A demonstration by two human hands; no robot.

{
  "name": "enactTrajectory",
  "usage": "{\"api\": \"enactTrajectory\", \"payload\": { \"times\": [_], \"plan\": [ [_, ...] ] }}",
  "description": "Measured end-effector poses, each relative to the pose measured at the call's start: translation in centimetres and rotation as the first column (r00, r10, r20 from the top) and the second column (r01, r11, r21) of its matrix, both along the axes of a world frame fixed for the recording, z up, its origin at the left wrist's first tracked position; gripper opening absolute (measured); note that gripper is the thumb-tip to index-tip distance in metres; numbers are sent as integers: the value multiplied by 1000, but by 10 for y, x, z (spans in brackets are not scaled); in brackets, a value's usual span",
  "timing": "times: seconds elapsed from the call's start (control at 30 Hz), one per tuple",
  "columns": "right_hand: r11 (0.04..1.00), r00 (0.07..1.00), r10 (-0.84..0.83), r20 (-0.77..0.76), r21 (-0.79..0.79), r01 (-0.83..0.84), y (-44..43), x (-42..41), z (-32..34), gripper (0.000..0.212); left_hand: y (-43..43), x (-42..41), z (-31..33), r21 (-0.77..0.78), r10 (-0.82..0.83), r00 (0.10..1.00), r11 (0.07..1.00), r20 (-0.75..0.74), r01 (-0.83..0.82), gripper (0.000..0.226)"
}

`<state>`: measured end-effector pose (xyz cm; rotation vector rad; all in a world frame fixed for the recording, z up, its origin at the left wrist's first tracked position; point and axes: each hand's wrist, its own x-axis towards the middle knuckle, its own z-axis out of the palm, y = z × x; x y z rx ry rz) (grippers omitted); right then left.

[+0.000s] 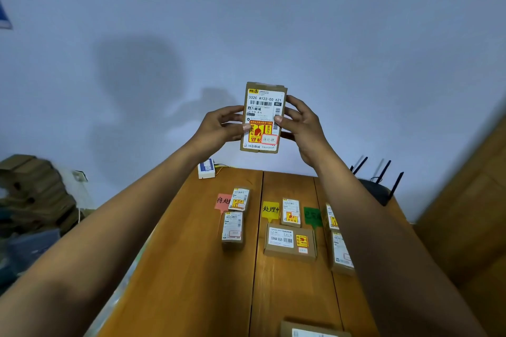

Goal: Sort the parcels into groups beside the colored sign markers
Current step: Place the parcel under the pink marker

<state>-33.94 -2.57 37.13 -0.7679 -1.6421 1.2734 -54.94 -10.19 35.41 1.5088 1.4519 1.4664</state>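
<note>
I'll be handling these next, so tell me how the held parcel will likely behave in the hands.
The held parcel is a flat cardboard box with crisp edges, so probably stiff. The left hand and right hand raise it by fingertips alone, suggesting it is light. Its orange sticker looks like a fragile warning, so set it down gently.

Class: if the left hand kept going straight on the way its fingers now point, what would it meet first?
The left hand points rightward, already touching the held parcel; past it, probably the right hand gripping the opposite edge.
</note>
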Motion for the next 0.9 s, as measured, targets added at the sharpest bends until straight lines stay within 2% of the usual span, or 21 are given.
{"api": "enactTrajectory", "payload": {
  "times": [0.4,0.63,0.77,0.83,0.9],
  "plan": [
    [997,999,-34,39,-75,37,6,6,-18,56,8,7,-17,-59,-10,1000,998,19,11,54],
    [960,991,5,134,-279,33,1,-13,-72,50,-1,-4,-74,-279,-11,996,960,91,36,47],
    [863,964,25,266,-492,113,-20,-37,-155,36,-23,-18,-149,-511,3,986,855,167,84,29],
    [800,940,51,338,-577,164,-36,-46,-208,23,-37,-19,-192,-636,53,984,768,172,70,27],
    [728,917,111,384,-660,188,-52,-55,-258,24,-50,-19,-241,-737,107,981,674,160,47,27]
  ]
}}
